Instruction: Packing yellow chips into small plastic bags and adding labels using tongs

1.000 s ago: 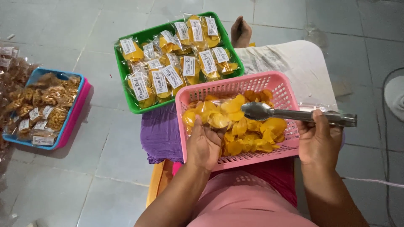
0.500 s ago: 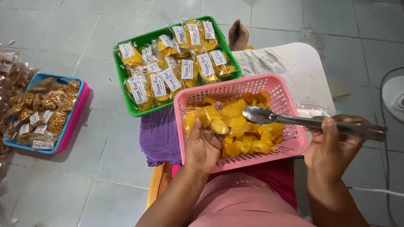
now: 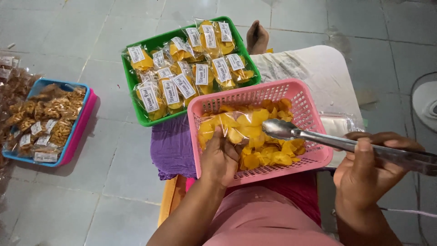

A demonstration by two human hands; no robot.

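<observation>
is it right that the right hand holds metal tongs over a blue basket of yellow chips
Not quite: the basket is pink, not blue, as the head view shows. The right hand does hold metal tongs over the yellow chips in it. The blue tray lies on the floor, away from both hands.

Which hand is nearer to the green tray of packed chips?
Left. The left hand is inside the pink basket, just below the green tray. The right hand holds metal tongs beyond the basket's right side, farther off.
</observation>
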